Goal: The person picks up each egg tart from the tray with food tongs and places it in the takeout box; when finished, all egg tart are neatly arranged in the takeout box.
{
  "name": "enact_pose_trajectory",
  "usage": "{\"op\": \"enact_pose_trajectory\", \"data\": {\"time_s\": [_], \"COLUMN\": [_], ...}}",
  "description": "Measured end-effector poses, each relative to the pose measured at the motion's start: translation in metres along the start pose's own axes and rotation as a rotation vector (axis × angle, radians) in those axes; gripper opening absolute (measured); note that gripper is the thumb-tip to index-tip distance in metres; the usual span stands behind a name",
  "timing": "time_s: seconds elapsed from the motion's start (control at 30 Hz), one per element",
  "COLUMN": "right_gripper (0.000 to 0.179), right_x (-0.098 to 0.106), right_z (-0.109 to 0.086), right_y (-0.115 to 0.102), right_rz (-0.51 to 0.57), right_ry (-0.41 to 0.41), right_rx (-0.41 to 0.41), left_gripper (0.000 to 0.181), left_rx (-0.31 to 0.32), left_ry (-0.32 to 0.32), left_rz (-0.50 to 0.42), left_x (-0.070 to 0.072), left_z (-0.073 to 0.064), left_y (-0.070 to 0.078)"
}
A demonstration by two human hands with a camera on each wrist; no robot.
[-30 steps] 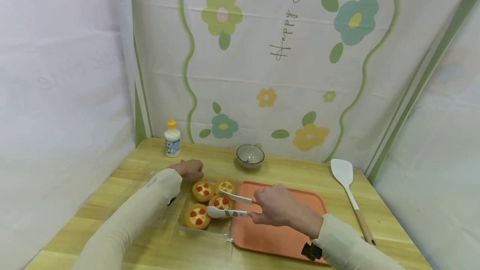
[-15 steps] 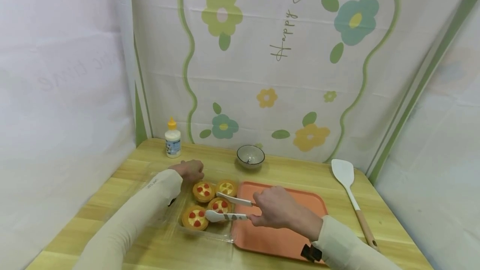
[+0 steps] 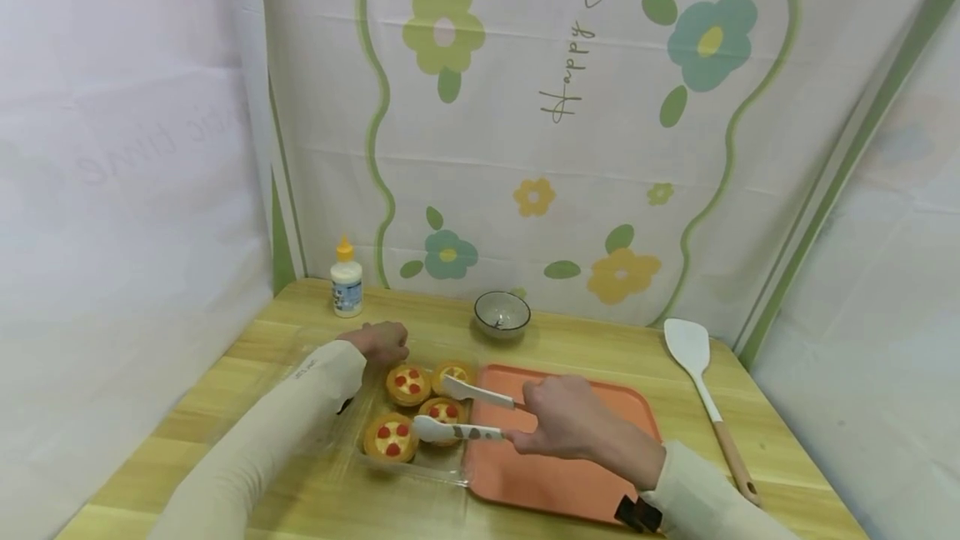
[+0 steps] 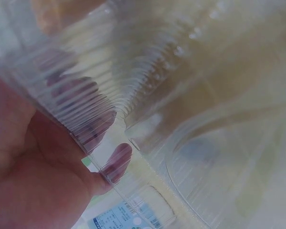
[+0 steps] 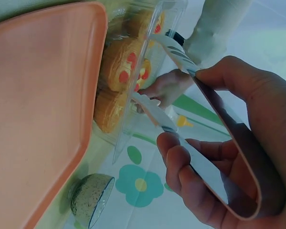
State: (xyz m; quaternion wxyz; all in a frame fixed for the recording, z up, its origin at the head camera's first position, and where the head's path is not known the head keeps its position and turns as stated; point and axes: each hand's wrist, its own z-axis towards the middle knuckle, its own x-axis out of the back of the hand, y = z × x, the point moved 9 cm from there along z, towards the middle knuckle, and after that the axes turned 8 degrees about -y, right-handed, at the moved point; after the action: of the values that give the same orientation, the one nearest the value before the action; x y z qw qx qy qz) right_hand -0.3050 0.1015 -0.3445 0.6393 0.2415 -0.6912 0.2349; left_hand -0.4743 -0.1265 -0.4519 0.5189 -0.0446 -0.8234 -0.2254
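My left hand (image 3: 381,342) holds the far left edge of a clear plastic container (image 4: 76,102); the left wrist view shows its fingers through the ribbed wall. Several egg tarts sit in that container. One topped with red pieces (image 3: 391,437) lies at the near left, another (image 3: 408,384) behind it. A yellow-topped tart (image 3: 459,371) is at the back right, partly behind the tongs. In my right hand (image 3: 566,419) are white-tipped tongs (image 5: 219,176), arms apart. Their tips are over the red-topped tart (image 3: 442,412) at the right and the yellow one; contact is unclear.
An orange tray (image 3: 555,486) lies right of the container. Behind stand a small bowl (image 3: 502,315) and a bottle with a yellow cap (image 3: 347,286). A white spatula with a wooden handle (image 3: 705,390) lies at the right. Patterned cloth (image 3: 480,132) hangs at the back.
My right hand and the tongs have shifted slightly right, with the tongs' arms spreading wider. The near left tart has slid slightly left and nearer. My left hand stays put.
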Motion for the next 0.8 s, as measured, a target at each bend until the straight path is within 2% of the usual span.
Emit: {"op": "enact_pose_trajectory", "data": {"time_s": [0.2,0.33,0.57,0.7,0.8], "right_gripper": [0.033,0.033,0.038,0.041,0.043], "right_x": [0.008,0.012,0.002,-0.008,-0.015], "right_z": [-0.017,-0.030,-0.070,-0.092,-0.103], "right_y": [0.026,0.053,0.108,0.138,0.158], "right_rz": [0.088,0.111,0.156,0.176,0.148], "right_ry": [0.118,0.189,0.186,0.183,0.196], "right_rx": [-0.085,-0.205,-0.406,-0.472,-0.496], "left_gripper": [0.025,0.023,0.024,0.023,0.022], "left_rx": [0.004,0.004,0.008,0.002,0.006], "left_ry": [-0.018,-0.011,-0.013,-0.004,-0.003], "left_rz": [0.002,0.000,-0.026,-0.026,-0.022], "left_x": [-0.002,0.000,-0.002,-0.001,0.000], "left_z": [0.000,-0.002,-0.005,-0.003,-0.002], "left_y": [0.001,0.002,0.004,0.004,0.002]}}
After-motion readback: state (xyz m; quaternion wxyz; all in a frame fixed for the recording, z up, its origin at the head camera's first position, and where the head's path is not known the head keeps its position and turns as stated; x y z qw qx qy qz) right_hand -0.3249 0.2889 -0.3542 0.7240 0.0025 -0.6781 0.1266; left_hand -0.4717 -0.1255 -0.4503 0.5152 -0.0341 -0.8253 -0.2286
